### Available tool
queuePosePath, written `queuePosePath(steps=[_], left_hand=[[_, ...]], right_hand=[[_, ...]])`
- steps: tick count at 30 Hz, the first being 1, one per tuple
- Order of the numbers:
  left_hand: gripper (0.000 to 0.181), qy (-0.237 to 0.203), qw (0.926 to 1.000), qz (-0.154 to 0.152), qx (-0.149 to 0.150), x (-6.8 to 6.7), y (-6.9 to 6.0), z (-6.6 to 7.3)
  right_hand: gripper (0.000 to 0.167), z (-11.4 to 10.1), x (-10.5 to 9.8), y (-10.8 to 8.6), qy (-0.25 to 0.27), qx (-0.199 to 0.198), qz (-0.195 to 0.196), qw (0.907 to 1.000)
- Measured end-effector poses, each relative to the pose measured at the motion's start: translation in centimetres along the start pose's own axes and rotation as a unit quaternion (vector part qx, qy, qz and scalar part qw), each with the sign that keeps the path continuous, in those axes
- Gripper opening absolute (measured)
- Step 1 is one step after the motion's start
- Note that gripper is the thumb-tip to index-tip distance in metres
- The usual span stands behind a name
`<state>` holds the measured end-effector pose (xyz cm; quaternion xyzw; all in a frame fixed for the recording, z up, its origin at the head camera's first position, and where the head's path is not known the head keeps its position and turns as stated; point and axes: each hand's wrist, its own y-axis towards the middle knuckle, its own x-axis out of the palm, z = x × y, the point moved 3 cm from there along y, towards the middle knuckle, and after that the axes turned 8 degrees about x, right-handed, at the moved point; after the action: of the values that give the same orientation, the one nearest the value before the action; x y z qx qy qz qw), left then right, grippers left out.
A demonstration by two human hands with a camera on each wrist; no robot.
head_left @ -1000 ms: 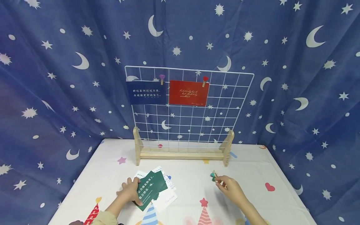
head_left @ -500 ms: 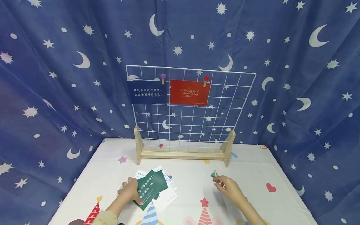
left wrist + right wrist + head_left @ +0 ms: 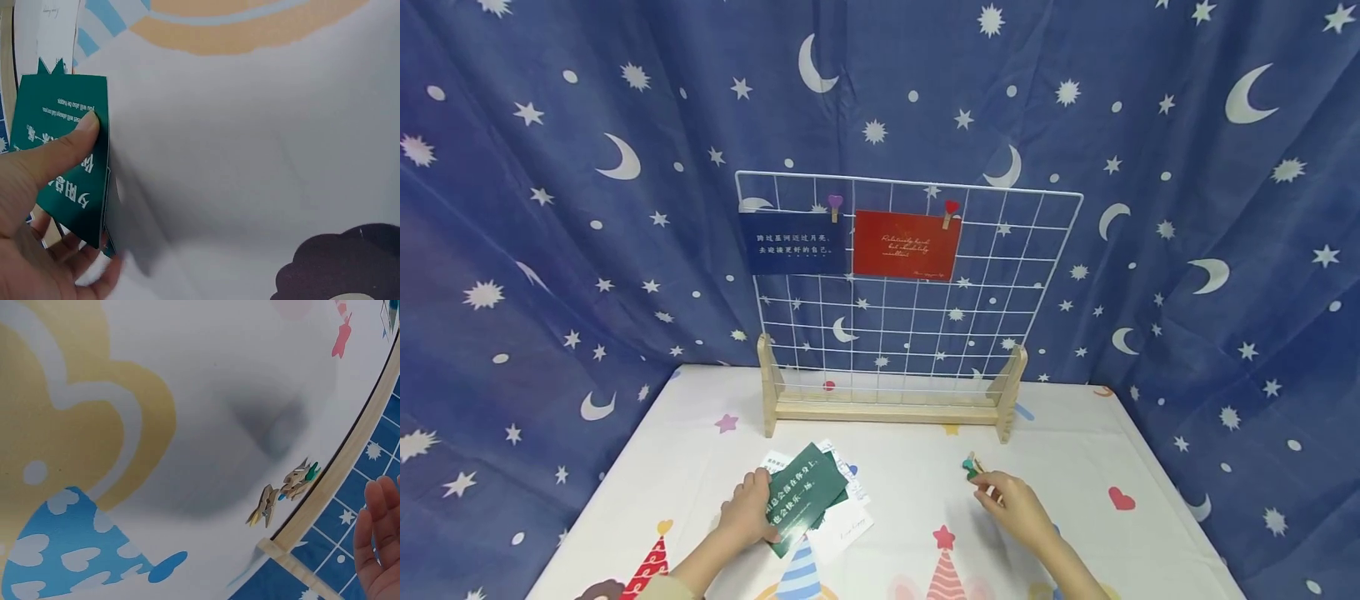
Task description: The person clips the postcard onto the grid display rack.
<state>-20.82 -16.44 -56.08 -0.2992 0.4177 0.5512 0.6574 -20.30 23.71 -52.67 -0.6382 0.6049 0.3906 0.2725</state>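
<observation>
In the head view my left hand [image 3: 748,510] grips a green postcard [image 3: 805,492] with white writing, over a spread of cards. The left wrist view shows the thumb on the face of the green postcard [image 3: 62,137] and the fingers behind it. White cards [image 3: 844,533] and another green one stick out below. My right hand [image 3: 1015,507] is over the table, its fingers relaxed beside several small wooden clothespins [image 3: 972,467]. In the right wrist view the clothespins [image 3: 295,480], some with green and blue tops, lie on the table, apart from the right hand [image 3: 379,537].
A white wire grid [image 3: 910,333] stands in a wooden base [image 3: 887,412] at the back. A blue card [image 3: 793,243] and a red card [image 3: 906,244] hang on it by heart-topped clothespins. A starry blue curtain surrounds the patterned tablecloth [image 3: 917,492].
My left hand has tilted and shifted the green postcard slightly up and to the right, showing more of the cards beneath. The right hand has stayed nearly still.
</observation>
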Motion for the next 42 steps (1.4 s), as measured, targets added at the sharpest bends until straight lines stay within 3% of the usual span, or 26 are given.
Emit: queuePosePath(steps=[9,19,26,33,38,42], left_hand=[[0.088,-0.033,0.9993,-0.014,0.003,0.1,0.0,-0.3],[0.071,-0.136,0.9899,-0.033,0.024,0.8,-0.2,-0.4],[0.072,-0.139,0.9902,-0.006,0.009,0.9,-0.4,-0.2],[0.072,-0.102,0.9942,0.012,0.033,0.9,-0.4,0.4],[0.07,-0.091,0.9942,0.018,0.054,0.9,-0.3,1.1],[0.073,-0.107,0.9927,0.021,0.051,0.8,-0.2,1.4]], right_hand=[[0.017,0.6,-0.3,-0.3,0.009,-0.023,0.003,0.9997],[0.017,1.7,-0.2,-0.1,0.012,0.001,0.0,0.9999],[0.016,2.6,0.2,0.0,0.016,0.02,0.002,0.9997],[0.014,3.4,0.4,0.1,0.015,0.04,-0.002,0.9991],[0.013,3.7,0.3,0.7,-0.027,0.039,-0.002,0.9989],[0.012,3.5,0.3,1.6,-0.054,0.034,-0.005,0.998]])
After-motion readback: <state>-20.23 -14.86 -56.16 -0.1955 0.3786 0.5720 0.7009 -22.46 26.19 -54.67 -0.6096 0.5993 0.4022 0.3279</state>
